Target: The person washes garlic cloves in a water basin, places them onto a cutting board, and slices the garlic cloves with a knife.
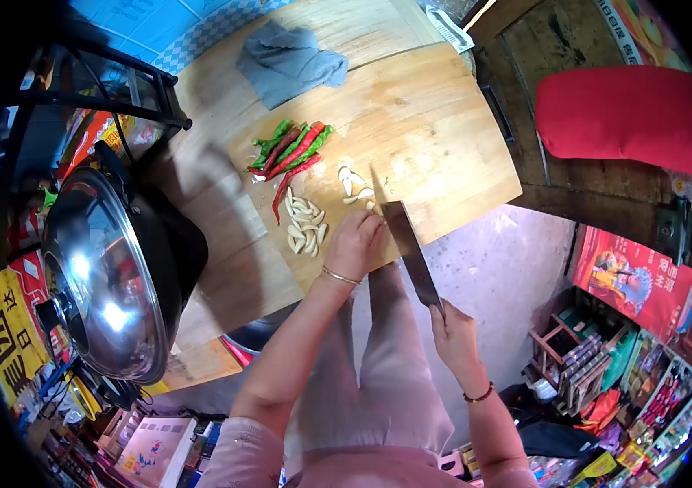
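My right hand (pixel 453 335) grips the handle of a cleaver (pixel 412 256), its broad dark blade pointing away from me over the front edge of the cutting board (pixel 435 122). Right beside the blade, my left hand (pixel 355 244) has its fingers curled down on a garlic clove (pixel 371 206), mostly hidden beneath them. Just beyond the fingertips lie several pale garlic slices (pixel 350 177). To the left of that hand is a pile of peeled garlic cloves (pixel 305 221). Red and green chili peppers (pixel 293 150) lie farther back on the board.
A crumpled grey cloth (pixel 289 61) rests at the back of the board. On the left stands a large black wok with a shiny domed lid (pixel 106 276), below a black metal rack (pixel 102 106). A red cushion (pixel 630 114) sits at the right.
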### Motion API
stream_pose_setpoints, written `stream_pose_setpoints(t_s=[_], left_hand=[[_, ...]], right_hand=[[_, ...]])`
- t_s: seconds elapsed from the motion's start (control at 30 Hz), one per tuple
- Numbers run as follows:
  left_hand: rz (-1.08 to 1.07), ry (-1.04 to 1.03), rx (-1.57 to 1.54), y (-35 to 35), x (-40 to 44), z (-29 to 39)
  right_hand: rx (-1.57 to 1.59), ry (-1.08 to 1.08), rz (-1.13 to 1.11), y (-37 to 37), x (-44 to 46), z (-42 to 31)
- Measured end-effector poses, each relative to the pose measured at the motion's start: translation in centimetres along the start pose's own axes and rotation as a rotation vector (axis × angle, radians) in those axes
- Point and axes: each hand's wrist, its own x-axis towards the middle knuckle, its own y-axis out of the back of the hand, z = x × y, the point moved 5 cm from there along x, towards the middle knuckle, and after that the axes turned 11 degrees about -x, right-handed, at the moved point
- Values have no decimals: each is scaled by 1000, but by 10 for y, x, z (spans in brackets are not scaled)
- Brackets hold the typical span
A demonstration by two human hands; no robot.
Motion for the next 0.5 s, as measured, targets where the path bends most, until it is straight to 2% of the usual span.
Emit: stream_pose_setpoints(t_s=[0.13, 0.23, 0.43, 0.5], left_hand=[[-10, 10, 16, -1, 0, -1], [-5, 19, 12, -3, 0, -2], [-1, 23, 51, -3, -1, -6], [9, 23, 53, 3, 0, -6]], right_hand=[[58, -23, 46, 3, -2, -6], [-2, -41, -46, -1, -3, -7], [-88, 20, 28, -10, 11, -15], [-20, 78, 172, -10, 17, -7]])
